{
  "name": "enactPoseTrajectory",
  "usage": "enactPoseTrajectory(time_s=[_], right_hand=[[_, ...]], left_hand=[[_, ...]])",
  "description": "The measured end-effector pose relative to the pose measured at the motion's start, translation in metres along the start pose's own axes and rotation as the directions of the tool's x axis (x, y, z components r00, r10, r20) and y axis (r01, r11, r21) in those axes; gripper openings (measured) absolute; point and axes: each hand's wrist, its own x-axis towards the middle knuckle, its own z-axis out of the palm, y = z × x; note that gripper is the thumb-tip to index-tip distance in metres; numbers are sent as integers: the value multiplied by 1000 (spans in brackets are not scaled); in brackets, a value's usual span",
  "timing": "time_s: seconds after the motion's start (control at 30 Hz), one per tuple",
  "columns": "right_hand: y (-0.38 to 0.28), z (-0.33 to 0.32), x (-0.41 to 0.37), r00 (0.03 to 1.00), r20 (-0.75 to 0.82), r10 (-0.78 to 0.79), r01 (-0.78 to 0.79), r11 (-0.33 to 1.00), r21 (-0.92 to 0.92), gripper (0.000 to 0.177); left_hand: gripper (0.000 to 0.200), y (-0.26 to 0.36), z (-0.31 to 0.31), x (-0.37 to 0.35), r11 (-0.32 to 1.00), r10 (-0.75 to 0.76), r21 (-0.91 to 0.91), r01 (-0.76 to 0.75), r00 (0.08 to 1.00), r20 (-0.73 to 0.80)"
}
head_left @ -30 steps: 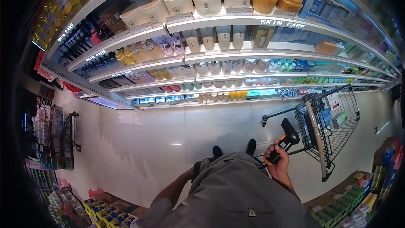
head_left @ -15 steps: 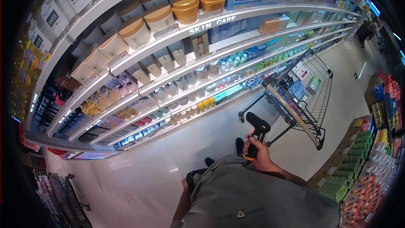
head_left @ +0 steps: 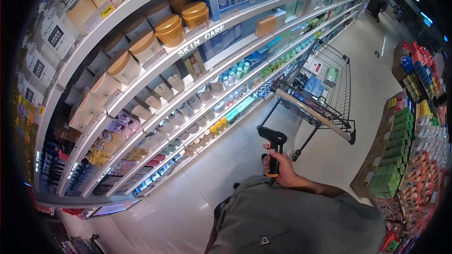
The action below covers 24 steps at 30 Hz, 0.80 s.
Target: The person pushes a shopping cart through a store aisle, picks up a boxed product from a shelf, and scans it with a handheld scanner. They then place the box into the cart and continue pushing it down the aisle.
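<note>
My right hand (head_left: 284,169) is wrapped round the grip of a black barcode scanner (head_left: 273,136) with an orange band near its base. The scanner stands upright in front of my grey shirt, its head pointing toward the shelves. Just beyond it is a wire shopping cart (head_left: 325,73) with a pale handle bar; blue and green boxed goods lie in it. Only a strip of my left arm (head_left: 213,237) shows beside the shirt, and my left hand is hidden.
Long lit shelves (head_left: 188,49) marked "SKIN CARE" run along the left, holding tubs, bottles and boxes. Stacked green packs (head_left: 388,174) and pink packs (head_left: 421,178) line the right side. Tiled floor (head_left: 188,193) lies between. A dark figure (head_left: 378,2) stands far down the aisle.
My view has shifted, so the shelves and cart sit further left. The scanner stays in my right hand and is now more upright. My left forearm shows less.
</note>
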Motion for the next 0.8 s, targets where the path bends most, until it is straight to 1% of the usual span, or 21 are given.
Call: enactPoseTrajectory(time_s=[0.2, 0.3, 0.4, 0.5, 0.6, 0.63, 0.67, 0.73, 0.8], right_hand=[[9, -6, -5, 997, -27, -71, 71, 997, -28, 39], [16, -14, -7, 991, -20, -130, 126, 983, -136, 36], [22, -20, -14, 977, -53, -208, 194, 960, -200, 30], [18, -31, -19, 939, -82, -334, 301, 913, -274, 27], [12, -53, -18, 858, -198, -473, 416, 868, -269, 24], [5, -60, -21, 828, -237, -509, 424, 843, -331, 24], [0, -65, -21, 765, -289, -575, 478, 809, -342, 23], [-11, -82, -24, 695, -343, -632, 532, 773, -346, 21], [-21, -99, -25, 637, -371, -675, 552, 736, -391, 20]], left_hand=[[21, 19, -4, 20, 997, 15, 80, -19, 999, 48], [21, 27, -7, 28, 992, 22, 123, -31, 997, 76], [21, 35, -9, 36, 986, 28, 160, -45, 994, 106], [20, 42, -9, 43, 978, 32, 199, -59, 990, 135], [20, 50, -8, 49, 970, 35, 233, -73, 986, 160], [20, 53, -8, 51, 966, 37, 246, -78, 985, 167], [20, 54, -7, 52, 962, 37, 260, -83, 983, 177], [19, 58, -4, 54, 958, 40, 273, -91, 982, 186], [19, 62, 0, 55, 954, 42, 285, -96, 980, 192]])
